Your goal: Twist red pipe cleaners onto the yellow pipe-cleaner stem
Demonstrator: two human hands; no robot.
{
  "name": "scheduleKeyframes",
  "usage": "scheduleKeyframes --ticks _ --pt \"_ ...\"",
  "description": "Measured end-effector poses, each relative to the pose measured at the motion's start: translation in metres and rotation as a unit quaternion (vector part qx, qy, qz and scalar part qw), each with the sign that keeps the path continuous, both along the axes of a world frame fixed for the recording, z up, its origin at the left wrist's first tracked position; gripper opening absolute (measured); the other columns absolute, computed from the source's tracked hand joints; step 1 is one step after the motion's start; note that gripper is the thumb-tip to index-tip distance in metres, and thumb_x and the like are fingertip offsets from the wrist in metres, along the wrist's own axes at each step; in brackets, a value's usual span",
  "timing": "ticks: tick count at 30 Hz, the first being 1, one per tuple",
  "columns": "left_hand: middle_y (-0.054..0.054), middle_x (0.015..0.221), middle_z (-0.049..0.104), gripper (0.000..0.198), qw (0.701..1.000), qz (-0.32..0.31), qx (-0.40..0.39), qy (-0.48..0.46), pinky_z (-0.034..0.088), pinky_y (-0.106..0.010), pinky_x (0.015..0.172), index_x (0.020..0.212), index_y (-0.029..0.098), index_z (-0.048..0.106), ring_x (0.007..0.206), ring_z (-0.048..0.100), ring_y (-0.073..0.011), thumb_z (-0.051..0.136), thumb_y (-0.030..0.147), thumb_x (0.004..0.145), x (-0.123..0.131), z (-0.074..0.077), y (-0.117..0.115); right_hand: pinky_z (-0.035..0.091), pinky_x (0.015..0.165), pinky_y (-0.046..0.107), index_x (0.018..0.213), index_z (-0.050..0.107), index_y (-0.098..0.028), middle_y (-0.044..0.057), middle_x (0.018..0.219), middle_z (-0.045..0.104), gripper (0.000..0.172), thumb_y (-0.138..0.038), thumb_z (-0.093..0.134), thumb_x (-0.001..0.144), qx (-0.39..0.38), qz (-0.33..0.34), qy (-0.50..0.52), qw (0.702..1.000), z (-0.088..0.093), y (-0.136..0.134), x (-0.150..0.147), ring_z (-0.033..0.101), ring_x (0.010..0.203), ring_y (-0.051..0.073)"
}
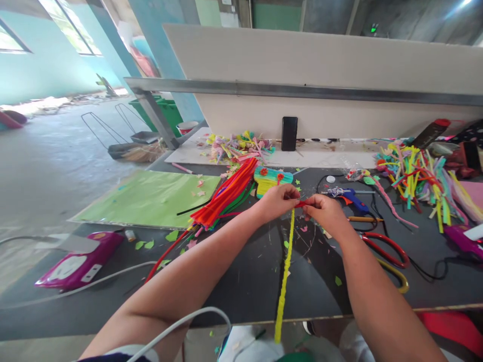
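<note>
My left hand (pixel 279 200) and my right hand (pixel 325 210) are close together above the dark table, fingertips pinched. Between them a short stretch of red pipe cleaner (pixel 301 204) shows, with an end in each hand. A long yellow pipe cleaner (pixel 287 266) hangs from beside my left fingertips, down past the table's front edge. How it joins the red one is hidden by my fingers. Just behind my left hand lies a flat yellow and turquoise pipe-cleaner piece (pixel 268 180) with red flower shapes. A bundle of mostly red pipe cleaners (pixel 226 193) lies left of it.
On the right are a blue glue gun (pixel 354 199), red-handled scissors (pixel 390 249) and a heap of coloured pipe cleaners (pixel 413 176). A phone (pixel 289 133) stands at the back. A green sheet (pixel 151 196) and a purple power strip (pixel 81 261) with cables are left.
</note>
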State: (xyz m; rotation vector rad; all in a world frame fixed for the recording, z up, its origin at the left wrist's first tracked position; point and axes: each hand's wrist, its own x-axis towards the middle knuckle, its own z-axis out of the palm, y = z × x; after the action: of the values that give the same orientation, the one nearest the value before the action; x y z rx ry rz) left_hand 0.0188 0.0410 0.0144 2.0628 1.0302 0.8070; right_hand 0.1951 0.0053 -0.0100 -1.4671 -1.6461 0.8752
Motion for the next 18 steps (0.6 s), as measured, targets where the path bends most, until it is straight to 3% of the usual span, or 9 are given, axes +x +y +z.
scheduleKeyframes --ticks 5,11,18 --pt "0.001 0.067 0.060 0.029 0.996 -0.038 -0.046 0.065 0.035 -0.020 0.056 0.078 0.012 0.067 0.063 0.050 -0.0099 0.053 0.037 0.077 -0.0023 0.0053 -0.0008 0.047 0.057 0.027 0.081 0.064 -0.019 0.001 0.067 0.067 0.014 -0.029 0.063 0.072 -0.001 0.007 0.048 0.999 -0.0012 0.0004 -0.0009 0.063 0.059 0.016" --pt "0.002 0.064 0.056 0.028 0.998 -0.023 -0.045 0.031 0.031 -0.020 0.053 0.077 0.012 0.067 0.060 0.046 -0.0089 0.054 0.037 0.076 -0.0059 0.0063 0.0016 0.050 0.067 0.032 0.089 0.062 -0.020 0.002 0.080 0.067 0.023 -0.038 0.064 0.074 -0.045 0.047 0.259 0.964 0.0027 -0.0007 0.0045 0.063 0.065 0.016" --pt "0.001 0.065 0.059 0.025 0.999 -0.029 -0.034 0.024 0.034 -0.020 0.056 0.075 0.012 0.066 0.062 0.049 -0.0097 0.055 0.034 0.075 -0.0041 0.0075 -0.0009 0.043 0.054 0.026 0.070 0.062 -0.017 0.001 0.064 0.062 0.028 -0.044 0.062 0.077 -0.064 0.067 0.229 0.969 0.0017 -0.0027 0.0028 0.055 0.053 0.013"
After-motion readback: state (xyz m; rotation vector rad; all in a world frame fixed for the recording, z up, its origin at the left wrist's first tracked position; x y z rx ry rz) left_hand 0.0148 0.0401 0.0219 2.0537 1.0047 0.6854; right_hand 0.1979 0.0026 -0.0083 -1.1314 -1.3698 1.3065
